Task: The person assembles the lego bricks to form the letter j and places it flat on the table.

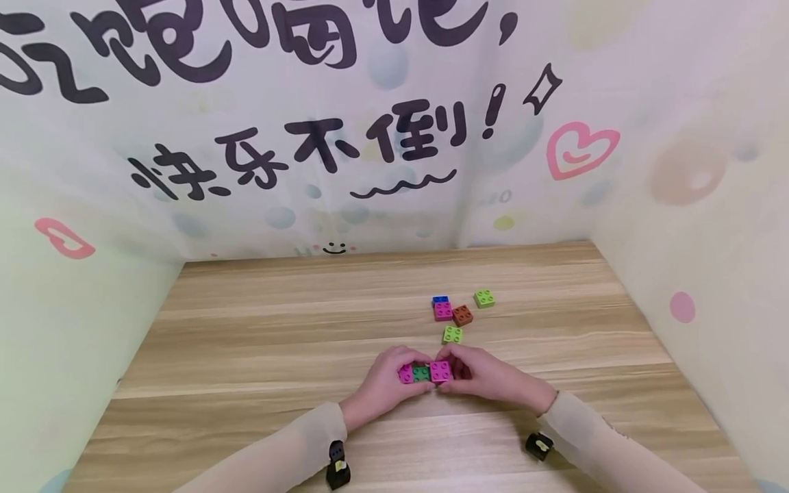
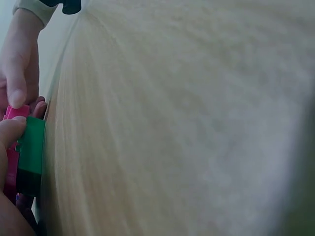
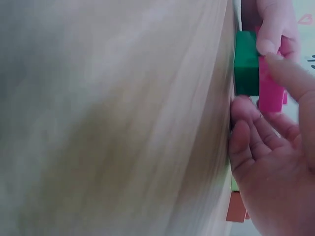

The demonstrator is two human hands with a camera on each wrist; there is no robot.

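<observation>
Close to the table's front, both hands hold a small build of toy bricks. Its base is a green brick [image 1: 421, 374] lying on the wood. On top, a right-hand magenta brick [image 1: 440, 371] juts past the green one's end, and a left-hand magenta brick [image 1: 405, 373] shows at the other end. My left hand [image 1: 388, 381] grips the left end, its palm side hidden from the head view. My right hand [image 1: 483, 373] pinches the right-hand magenta brick [image 3: 270, 88] between thumb and fingers. In the left wrist view the green brick [image 2: 32, 155] shows its long side.
Just beyond the hands lies a lime brick [image 1: 453, 335]. Behind it are a brown brick [image 1: 462, 315], another magenta brick [image 1: 442, 311], a blue brick [image 1: 440, 300] and a second lime brick [image 1: 484, 298]. Printed white cloth walls [image 1: 333, 212] border the wooden table [image 1: 259, 308].
</observation>
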